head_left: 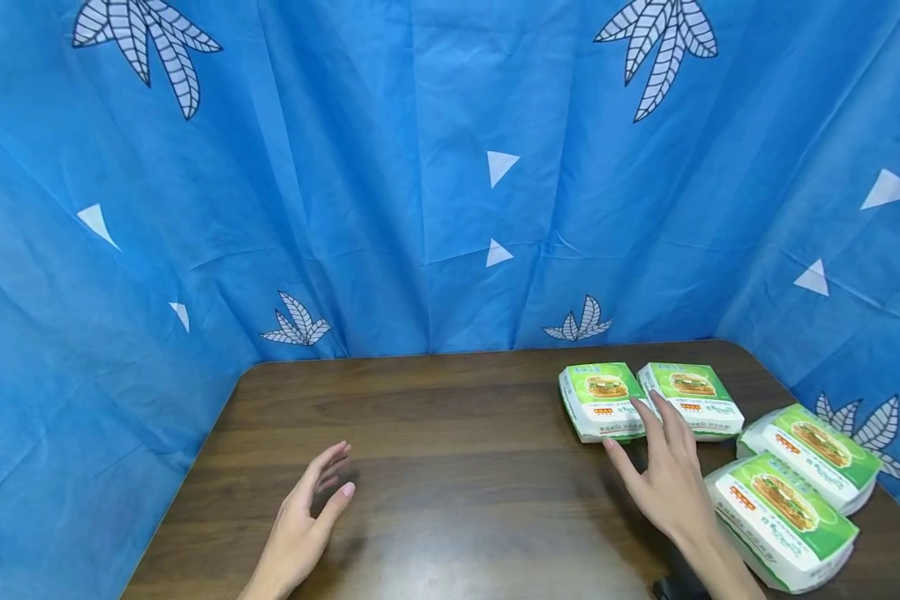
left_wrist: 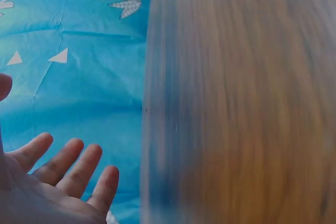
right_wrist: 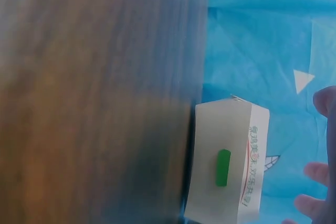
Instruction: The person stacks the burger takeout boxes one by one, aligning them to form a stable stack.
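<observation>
My left hand (head_left: pixel 303 521) hovers over the left part of the table, fingers and thumb spread apart with nothing between them. In the left wrist view the same hand (left_wrist: pixel 63 187) shows its palm and loosely extended fingers. To the right, my right hand (head_left: pixel 667 475) reaches forward with fingers spread. Its fingertips overlap the near edges of two green-and-white burger boxes, a left one (head_left: pixel 603 404) and a right one (head_left: pixel 693 400); contact cannot be told from the head view. In the right wrist view a box (right_wrist: pixel 220 161) stands apart from the fingers (right_wrist: pixel 315 174).
Two more burger boxes, one farther back (head_left: pixel 817 454) and one nearer (head_left: pixel 783 517), lie side by side at the table's right edge, beside my right forearm. Blue patterned cloth (head_left: pixel 375 183) hangs behind and beside the brown wooden table (head_left: pixel 450 475).
</observation>
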Available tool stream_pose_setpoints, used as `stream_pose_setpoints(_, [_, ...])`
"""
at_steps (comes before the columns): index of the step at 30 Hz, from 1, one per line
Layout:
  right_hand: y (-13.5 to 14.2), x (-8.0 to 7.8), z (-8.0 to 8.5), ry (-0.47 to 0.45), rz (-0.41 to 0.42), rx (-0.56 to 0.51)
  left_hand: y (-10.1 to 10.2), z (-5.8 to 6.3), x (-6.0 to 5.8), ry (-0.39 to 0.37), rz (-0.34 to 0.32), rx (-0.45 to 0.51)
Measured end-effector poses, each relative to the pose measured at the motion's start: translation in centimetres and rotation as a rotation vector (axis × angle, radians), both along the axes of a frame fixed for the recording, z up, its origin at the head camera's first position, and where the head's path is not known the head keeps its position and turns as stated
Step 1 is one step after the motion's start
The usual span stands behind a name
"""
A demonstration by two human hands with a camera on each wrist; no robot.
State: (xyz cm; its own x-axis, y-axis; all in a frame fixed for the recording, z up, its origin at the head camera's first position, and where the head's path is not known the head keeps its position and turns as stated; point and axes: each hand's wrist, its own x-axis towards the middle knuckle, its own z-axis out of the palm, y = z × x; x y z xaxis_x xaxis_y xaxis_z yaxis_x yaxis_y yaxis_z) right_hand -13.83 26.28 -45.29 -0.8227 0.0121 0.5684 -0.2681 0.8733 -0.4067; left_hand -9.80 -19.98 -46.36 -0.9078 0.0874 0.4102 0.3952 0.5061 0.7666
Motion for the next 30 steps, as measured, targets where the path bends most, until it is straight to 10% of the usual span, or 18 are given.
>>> stream_pose_setpoints(19, [-0.7, -2.9, -0.3, -0.023, -0.020, -0.048, 2.1, -2.6, 0.0, -0.051, -0.296, 0.248])
stream_pose_setpoints(30, [-0.5, -3.5, -1.2, -0.066, -0.034, -0.069, 2.2, -2.9, -0.1, -0.079, -0.312, 0.228])
